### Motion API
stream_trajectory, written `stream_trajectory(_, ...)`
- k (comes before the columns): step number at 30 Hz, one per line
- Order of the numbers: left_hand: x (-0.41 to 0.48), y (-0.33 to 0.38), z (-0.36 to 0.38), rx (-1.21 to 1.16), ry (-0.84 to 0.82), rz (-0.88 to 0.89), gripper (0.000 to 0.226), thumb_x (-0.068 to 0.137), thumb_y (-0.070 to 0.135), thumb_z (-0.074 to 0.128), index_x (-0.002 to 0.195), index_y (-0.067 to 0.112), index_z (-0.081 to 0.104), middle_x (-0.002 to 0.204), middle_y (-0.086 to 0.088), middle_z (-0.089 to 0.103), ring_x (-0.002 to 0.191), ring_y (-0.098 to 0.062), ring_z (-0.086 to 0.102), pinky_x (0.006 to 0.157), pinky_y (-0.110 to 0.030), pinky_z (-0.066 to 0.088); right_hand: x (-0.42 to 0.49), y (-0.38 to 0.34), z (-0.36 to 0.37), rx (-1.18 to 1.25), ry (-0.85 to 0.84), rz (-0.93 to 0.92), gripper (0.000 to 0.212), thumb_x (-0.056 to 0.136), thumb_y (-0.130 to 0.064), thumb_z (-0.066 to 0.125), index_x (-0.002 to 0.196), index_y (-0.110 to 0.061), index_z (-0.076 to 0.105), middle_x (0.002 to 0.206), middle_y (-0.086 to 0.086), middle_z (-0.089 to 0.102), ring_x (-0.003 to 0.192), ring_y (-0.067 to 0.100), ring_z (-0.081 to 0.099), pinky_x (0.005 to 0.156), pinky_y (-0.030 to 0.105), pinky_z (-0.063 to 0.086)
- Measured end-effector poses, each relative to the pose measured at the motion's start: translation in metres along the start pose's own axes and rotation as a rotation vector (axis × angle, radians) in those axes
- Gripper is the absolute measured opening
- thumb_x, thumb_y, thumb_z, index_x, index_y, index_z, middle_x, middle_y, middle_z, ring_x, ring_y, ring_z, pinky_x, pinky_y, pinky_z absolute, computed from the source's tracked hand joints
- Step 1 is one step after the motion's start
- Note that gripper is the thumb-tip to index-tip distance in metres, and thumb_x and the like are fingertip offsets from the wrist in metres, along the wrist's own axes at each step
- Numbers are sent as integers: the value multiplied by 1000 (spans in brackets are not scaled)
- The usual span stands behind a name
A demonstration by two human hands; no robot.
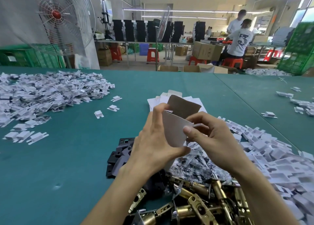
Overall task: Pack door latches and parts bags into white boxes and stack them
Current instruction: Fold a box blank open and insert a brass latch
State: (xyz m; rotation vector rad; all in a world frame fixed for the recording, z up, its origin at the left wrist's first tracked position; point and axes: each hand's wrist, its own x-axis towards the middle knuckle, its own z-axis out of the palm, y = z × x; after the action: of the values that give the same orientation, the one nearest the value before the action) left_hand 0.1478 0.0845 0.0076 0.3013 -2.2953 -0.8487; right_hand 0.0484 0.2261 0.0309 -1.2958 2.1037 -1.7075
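Both my hands hold a small white box (175, 131) above the green table, its brown-lined flap open and pointing away from me. My left hand (153, 145) grips the box's left side, thumb under its lower corner. My right hand (209, 139) pinches the box's right edge with a clear parts bag at the opening. Below the hands lie clear parts bags (195, 163) with dark parts, brass door latches (200, 202) and black plates (119, 155). Flat white box blanks (192, 100) lie just beyond the held box.
White plastic inserts (275, 158) are heaped at the right. A big heap of bagged parts (42, 92) covers the far left of the table (68, 156), with loose inserts (98, 114) near it. A fan (57, 19), crates and seated workers (239, 39) are beyond the table.
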Motion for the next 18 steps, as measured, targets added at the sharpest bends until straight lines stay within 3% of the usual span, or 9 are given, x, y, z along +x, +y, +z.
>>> stream_trajectory(3, 0, -3, -1, 83, -11, -1, 94, 59, 40, 85, 125, 56, 20, 119, 17, 42, 94, -17, 58, 68, -38, 55, -2, -4, 2, 66, 11, -25, 11, 88, -24, 70, 96, -30, 65, 97, -6, 72, 89, 15, 70, 80, 45, 59)
stream_trajectory(7, -1, -6, -3, 233, 16, 12, 95, 59, 42, 82, 129, 54, 19, 121, 18, 28, 100, -14, 52, 65, -32, 49, 0, -9, 3, 332, 136, -66, 12, 85, -29, 62, 87, -23, 51, 108, 1, 72, 93, 17, 73, 77, 31, 60)
stream_trajectory(10, -1, -5, -4, 211, 7, 38, 92, 60, 39, 78, 133, 51, 24, 119, 18, 33, 102, -14, 51, 70, -37, 51, 0, -6, 4, 298, 155, -49, 7, 82, -28, 64, 86, -26, 59, 100, 2, 73, 85, 14, 73, 69, 25, 58)
stream_trajectory(15, -2, -2, -1, 142, 29, 103, 96, 58, 35, 72, 133, 53, 15, 112, 27, 33, 93, -9, 44, 71, -30, 38, 2, -1, 1, 337, 155, 49, 26, 76, -25, 73, 99, -13, 69, 91, 4, 73, 78, 12, 70, 69, 20, 54)
stream_trajectory(18, -3, -2, 3, 161, 44, 110, 94, 59, 41, 70, 137, 51, 16, 120, 21, 38, 98, -11, 46, 73, -32, 41, 2, 0, 1, 304, 153, 60, 14, 78, -17, 78, 91, -15, 73, 88, 4, 75, 77, 14, 71, 69, 20, 54)
